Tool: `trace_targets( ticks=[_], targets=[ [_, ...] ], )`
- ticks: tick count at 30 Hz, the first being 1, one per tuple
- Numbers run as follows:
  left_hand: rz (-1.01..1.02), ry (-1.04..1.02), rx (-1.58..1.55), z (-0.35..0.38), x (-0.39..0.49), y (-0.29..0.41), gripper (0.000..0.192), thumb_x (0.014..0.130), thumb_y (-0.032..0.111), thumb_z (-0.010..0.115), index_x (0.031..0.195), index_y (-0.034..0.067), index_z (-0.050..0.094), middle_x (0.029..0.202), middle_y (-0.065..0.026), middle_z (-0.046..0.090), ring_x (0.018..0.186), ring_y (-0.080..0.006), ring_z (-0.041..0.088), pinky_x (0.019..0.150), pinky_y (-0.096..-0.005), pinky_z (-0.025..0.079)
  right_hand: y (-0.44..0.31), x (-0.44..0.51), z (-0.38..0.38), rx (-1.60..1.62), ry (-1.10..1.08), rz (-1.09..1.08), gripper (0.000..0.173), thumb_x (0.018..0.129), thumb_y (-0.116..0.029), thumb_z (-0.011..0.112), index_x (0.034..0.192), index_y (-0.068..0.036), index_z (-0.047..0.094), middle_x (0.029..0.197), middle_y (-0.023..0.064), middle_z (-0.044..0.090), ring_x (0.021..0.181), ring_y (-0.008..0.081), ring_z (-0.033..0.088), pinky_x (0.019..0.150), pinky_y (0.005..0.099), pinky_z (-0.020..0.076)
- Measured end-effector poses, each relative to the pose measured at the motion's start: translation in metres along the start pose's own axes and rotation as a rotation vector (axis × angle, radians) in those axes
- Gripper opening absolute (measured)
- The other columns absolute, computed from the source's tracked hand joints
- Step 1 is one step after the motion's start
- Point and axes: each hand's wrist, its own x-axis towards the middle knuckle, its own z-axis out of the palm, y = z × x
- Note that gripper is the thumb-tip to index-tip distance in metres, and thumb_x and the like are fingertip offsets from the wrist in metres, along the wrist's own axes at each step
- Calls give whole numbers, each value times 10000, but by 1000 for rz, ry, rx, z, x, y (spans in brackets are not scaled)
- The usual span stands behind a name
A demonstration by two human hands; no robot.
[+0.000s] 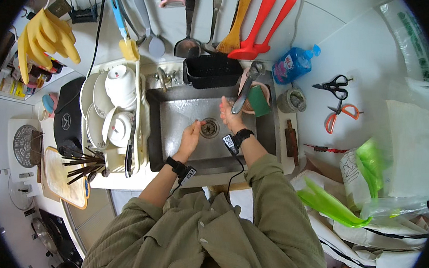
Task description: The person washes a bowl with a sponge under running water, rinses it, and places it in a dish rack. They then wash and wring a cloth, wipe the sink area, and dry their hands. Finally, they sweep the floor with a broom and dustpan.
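Note:
My right hand [231,117] is over the stainless steel sink [178,110], under the end of the metal faucet spout [243,93]. Its fingers are extended and I see nothing held in it. To the left and nearer my body is my left hand [190,139], palm hidden, fingers bent with the tips near the sink drain [210,128]. Whether anything small is in those fingers cannot be made out. Behind the spout, a green scouring pad [259,101] leans in a pink basin [267,91] at the sink's right side.
Left of the sink stands a dish rack [145,128] with white bowls [122,83], plates and a knife. A black plastic bin [213,73] sits at the back. Blue soap bottle [291,66], stone mortar [291,101] and hanging scissors [333,86] are on the right. Utensils hang above.

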Motion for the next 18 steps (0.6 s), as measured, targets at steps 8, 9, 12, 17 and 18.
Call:
trace_targets(
  ticks=[8, 9, 12, 17, 18],
  targets=[
    [-115, -7, -43, -9, -5, -4, 441, 980, 340, 387, 1062, -16, 633, 1066, -105, 630, 1038, -159, 522, 942, -288, 358, 28, 52, -4, -282, 160, -205, 397, 904, -420, 486, 743, -63, 551, 563, 69, 538, 419, 231, 484, 425, 353, 395],
    [-126, -26, -41, -8, -3, -3, 444, 978, 348, 390, 1088, -18, 617, 1071, -105, 628, 1039, -164, 524, 947, -291, 355, 29, 53, -4, -489, 231, -337, 390, 905, -400, 479, 785, -44, 586, 589, 102, 576, 452, 275, 523, 461, 379, 424],
    [-127, -107, -52, 4, 10, 4, 472, 964, 377, 417, 1172, -24, 554, 1085, -103, 620, 1044, -181, 530, 949, -299, 362, 26, 41, 0, -1005, 297, -544, 386, 891, -347, 472, 863, -5, 647, 662, 174, 632, 572, 367, 593, 568, 439, 476],
    [-363, -269, -362, 55, 39, 25, 631, 876, 432, 550, 1299, -11, 397, 1249, -121, 503, 1059, -219, 535, 891, -319, 429, 16, 19, 7, -1360, 336, -574, 405, 834, -350, 484, 673, -27, 669, 718, 191, 642, 670, 349, 631, 652, 420, 486],
    [-338, -276, -357, 65, 44, 28, 677, 850, 447, 579, 1308, -8, 377, 1284, -129, 475, 1063, -232, 537, 878, -323, 441, 16, 20, 6, -1373, 303, -546, 373, 798, -350, 501, 683, -28, 650, 709, 190, 629, 694, 328, 624, 662, 423, 480]
  ],
)
